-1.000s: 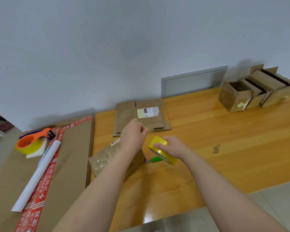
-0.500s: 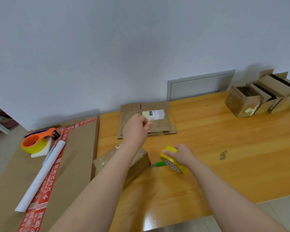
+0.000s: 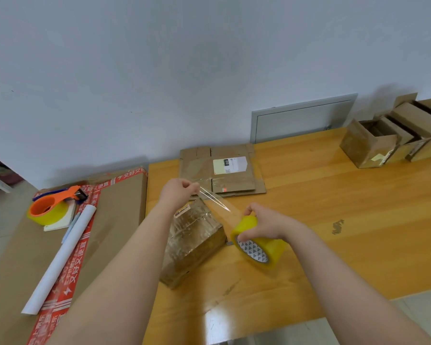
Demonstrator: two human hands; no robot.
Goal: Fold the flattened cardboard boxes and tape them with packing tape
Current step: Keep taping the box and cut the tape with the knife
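A small folded cardboard box (image 3: 194,242), glossy with old tape, lies on the wooden table (image 3: 334,207) under my left forearm. My right hand (image 3: 264,224) grips a yellow packing tape roll (image 3: 259,245) just right of the box. My left hand (image 3: 178,191) pinches the free end of a clear tape strip (image 3: 215,201), which stretches from the roll up and left above the box. A stack of flattened cardboard boxes (image 3: 222,170) with a white label lies behind, against the wall.
Several folded, open-topped boxes (image 3: 393,135) stand at the table's far right. On the left, a large flat carton (image 3: 60,245) carries an orange tape dispenser (image 3: 52,205), a white paper roll (image 3: 60,257) and a notepad. A dark mark (image 3: 337,226) is on the tabletop.
My hands have drawn apart, pulling a strip of clear tape off the roll. The right hand with the roll moved right and down, and the left hand holds the strip's end above the box.
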